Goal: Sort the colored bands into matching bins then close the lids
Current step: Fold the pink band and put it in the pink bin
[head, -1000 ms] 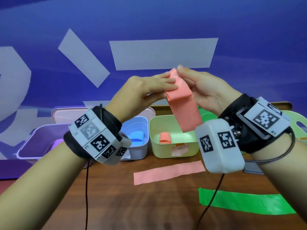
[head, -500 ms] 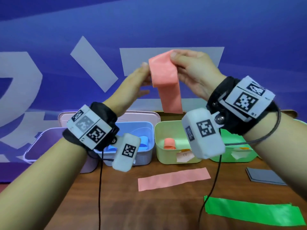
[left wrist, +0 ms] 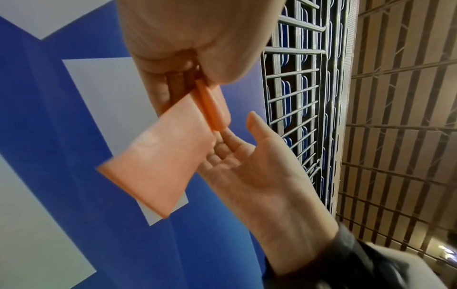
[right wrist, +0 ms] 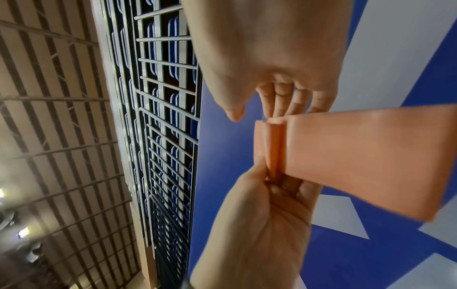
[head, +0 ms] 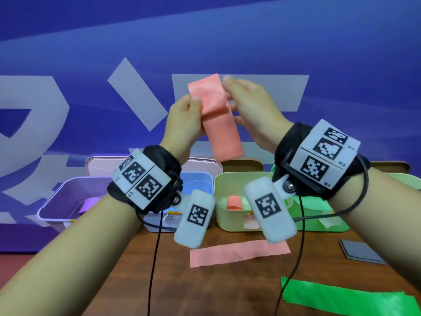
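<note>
Overhead, both hands' grip pinches the salmon band [head: 213, 103] mid-fold.

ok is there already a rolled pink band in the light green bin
Yes, a rolled pink band lies inside the light green bin, between the two wrists in the head view.

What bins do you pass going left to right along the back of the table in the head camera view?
purple bin → blue bin → pale green bin → bright green bin

Salmon band [head: 216, 115] now folded over at middle — left hand [head: 184, 119] pinching fold, right hand [head: 248, 106] at top edge.
</note>
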A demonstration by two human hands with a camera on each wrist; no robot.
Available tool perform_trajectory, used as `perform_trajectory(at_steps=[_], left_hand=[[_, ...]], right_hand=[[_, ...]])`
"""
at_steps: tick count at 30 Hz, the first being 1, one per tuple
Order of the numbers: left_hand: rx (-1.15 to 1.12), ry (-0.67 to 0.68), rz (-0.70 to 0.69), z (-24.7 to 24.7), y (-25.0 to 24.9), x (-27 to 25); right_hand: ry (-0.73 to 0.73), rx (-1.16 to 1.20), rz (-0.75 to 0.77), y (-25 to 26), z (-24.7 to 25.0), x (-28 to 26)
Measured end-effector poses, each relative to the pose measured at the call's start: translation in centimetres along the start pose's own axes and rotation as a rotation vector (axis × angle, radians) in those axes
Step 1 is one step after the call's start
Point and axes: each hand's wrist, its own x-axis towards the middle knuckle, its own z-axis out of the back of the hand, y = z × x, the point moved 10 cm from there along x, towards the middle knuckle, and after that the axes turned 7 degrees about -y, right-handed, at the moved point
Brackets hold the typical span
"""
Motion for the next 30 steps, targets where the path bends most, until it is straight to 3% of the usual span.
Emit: perform_trajectory(at_steps=[5, 11, 14, 17, 22, 25, 30], left_hand=[[-0.036, -0.031, 0.051, -0.1, 0.3, -0.1], [-0.017, -0.035, 0.086, -0.5, 0.0, -0.6], [-0.038, -0.023, 0.087, -0.4, 0.1, -0.9], [0.048, -0.042, 0.009, 0.4, -0.5, -0.9], [0.166, 0.117, -0.131, -1.0, -1.8, -1.8], [0.153, 0.199, -0.162, -1.6, -2.0, -2.2], [0.046, 0.324, 0.147, -2.4, 0.5, -3.1]], right_hand=[[0.058, -0.276, 0.119, 0.4, -1.4, -1.2], [0.132, -0.297, 0.167, 0.6, -2.4, -1.6], [0.182, -0.218, 0.123, 0.5, -2.8, -1.6], [0.123, -0.040, -0.024, -0.3, -1.8, -0.9], [0.217, 0.032, -0.159, -0.8, -1.3, -0.5], [0.188, 0.117, -0.162, -0.3, -0.6, -0.4], [0.130, 0.139, -0.062, 0.9, 1.0, -0.2]])
